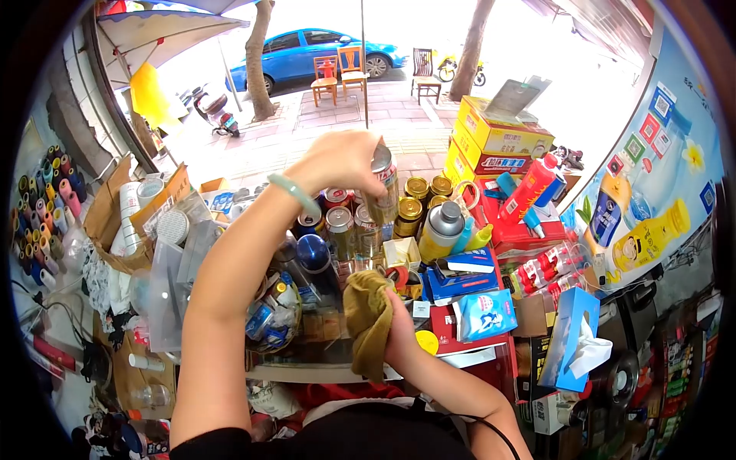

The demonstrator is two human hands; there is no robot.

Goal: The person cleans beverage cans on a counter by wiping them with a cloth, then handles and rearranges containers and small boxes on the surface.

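My left hand (pixel 343 159), with a pale green bangle on its wrist, is wrapped round the upper part of a beverage can (pixel 386 188). The can stands out above a cluster of other drink cans (pixel 340 220), and its base is hard to tell from those behind. Lower down, my right hand (pixel 399 328) grips an olive-brown cloth (pixel 365 314), which hangs in folds near the counter's front edge. Several gold-topped cans (pixel 412 205) stand just right of the held can. A spray can with a grey cap (pixel 445 222) is close by them.
A blue wipes pack (pixel 484 316) lies on a red box at right, with a tissue box (pixel 571 337) beyond. Yellow cartons (pixel 498 130) are stacked behind. At left stand a cardboard box (pixel 115 207) of cups and a rack of thread spools (pixel 46 207).
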